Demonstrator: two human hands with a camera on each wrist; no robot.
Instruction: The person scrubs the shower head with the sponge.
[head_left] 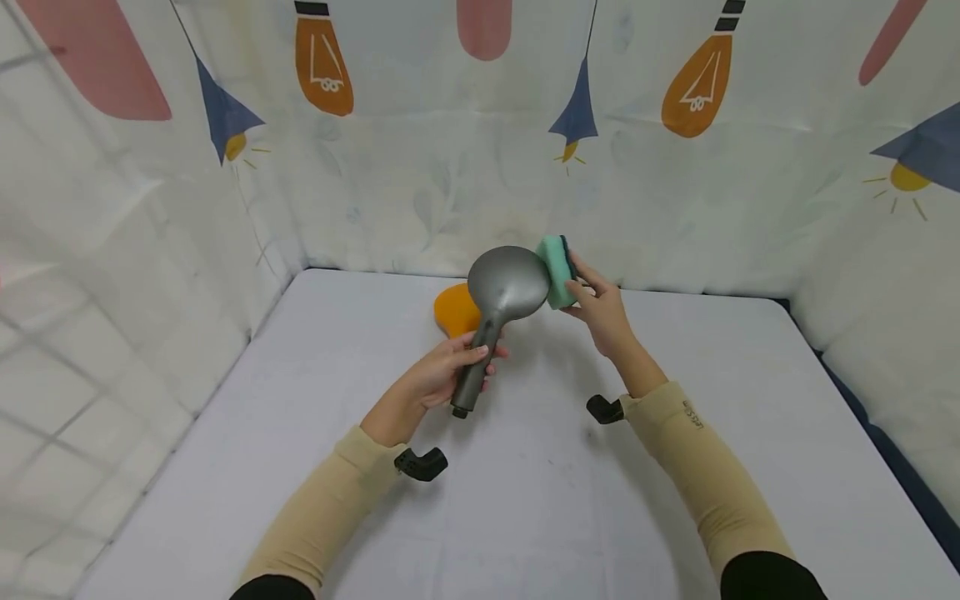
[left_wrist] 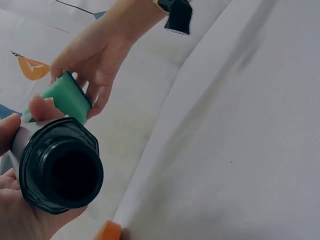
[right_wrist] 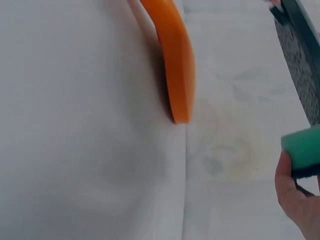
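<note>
My left hand [head_left: 438, 373] grips the handle of a grey shower head [head_left: 508, 282], which is raised above the table and tilted with its round head up. The dark threaded end [left_wrist: 75, 172] of its handle faces the left wrist view. In my right hand [head_left: 606, 318] I pinch a green sponge [head_left: 555, 273] with a dark scouring layer, its green side against the right edge of the shower head. The right wrist view shows the speckled face [right_wrist: 300, 70] of the shower head. Behind it lies an orange round-headed thing [head_left: 453, 310] with a narrowing neck, partly hidden.
A white-covered table [head_left: 525, 508] spreads beneath both arms. Pale curtains [head_left: 420, 183] printed with lamps and bulbs hang along the back and sides. A black curved camera mount [head_left: 422, 464] juts from the left sleeve, another mount [head_left: 604, 409] from the right.
</note>
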